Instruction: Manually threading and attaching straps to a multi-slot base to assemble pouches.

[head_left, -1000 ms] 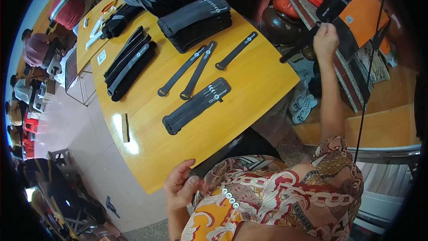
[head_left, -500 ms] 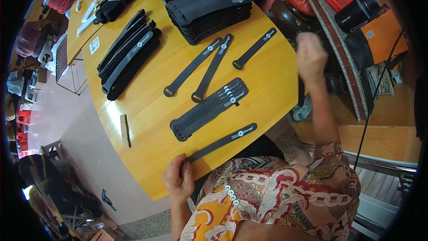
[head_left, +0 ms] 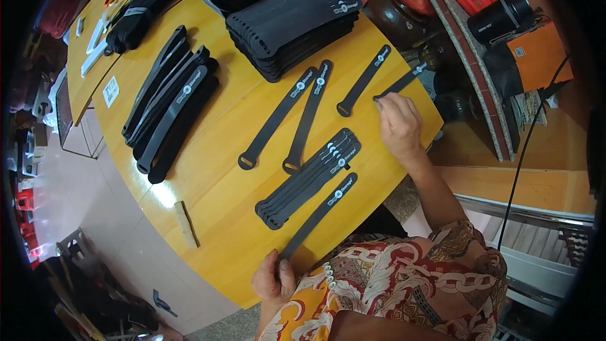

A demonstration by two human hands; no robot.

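My left hand (head_left: 273, 278) grips the near end of a dark grey cable strap (head_left: 319, 216), its printed rounded end lying toward the far right. By the table's right edge, my right hand (head_left: 402, 129) pinches the slotted end of another strap (head_left: 403, 81), which points out past the edge. A fanned stack of straps (head_left: 307, 180) rests between the hands. Beyond it are two single straps (head_left: 278, 120) (head_left: 309, 117) lying close together, and another single strap (head_left: 364, 80) nearer the right hand.
A tall pile of black straps (head_left: 290, 16) stands at the back. Bundled straps (head_left: 173, 107) lie at the left, near a tan strip (head_left: 186, 224). Scissors with white handles (head_left: 96, 44) are far left. Right of the yellow table (head_left: 221, 205) stands a shelf holding a black cylinder (head_left: 500, 17).
My right hand has come back over the table's right edge from beyond it, and a strap now shows in its fingers. My left hand still holds its strap. The whole view has shifted.
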